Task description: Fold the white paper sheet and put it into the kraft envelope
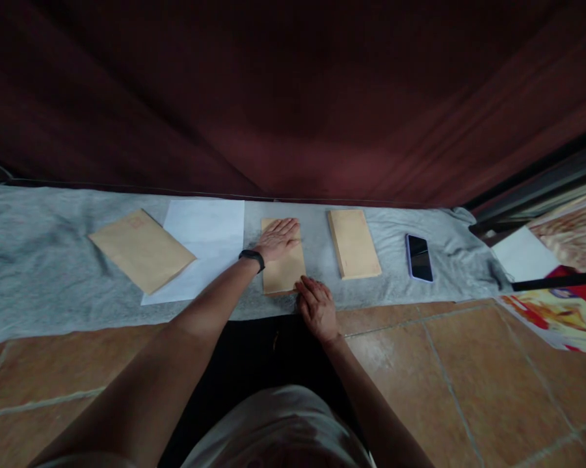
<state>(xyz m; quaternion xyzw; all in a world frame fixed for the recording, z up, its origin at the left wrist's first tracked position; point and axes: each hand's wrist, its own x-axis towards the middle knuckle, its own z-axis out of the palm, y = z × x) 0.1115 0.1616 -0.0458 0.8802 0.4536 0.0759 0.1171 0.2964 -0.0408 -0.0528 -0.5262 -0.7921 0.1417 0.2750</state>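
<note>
A brown paper envelope (283, 276) lies upright in front of me on the grey cloth. My left hand (276, 240), with a black band at the wrist, rests flat across its upper part, fingers stretched out. At the envelope's lower right corner is my right hand (318, 309), back upward, its fingertips touching the edge and its fingers extended close together. The right thumb is hidden. Right of the hands sits a neat stack of brown envelopes (355, 244). To the left, another brown envelope (141, 250) lies slanted, partly over white paper (209, 227).
The grey cloth (39, 260) covers a long, narrow surface. A phone (420, 258) in a purple case lies on its right part. Dark red fabric (283, 130) hangs along the back. Tiled floor (400, 364) and a colourful printed package (566, 318) appear at lower right.
</note>
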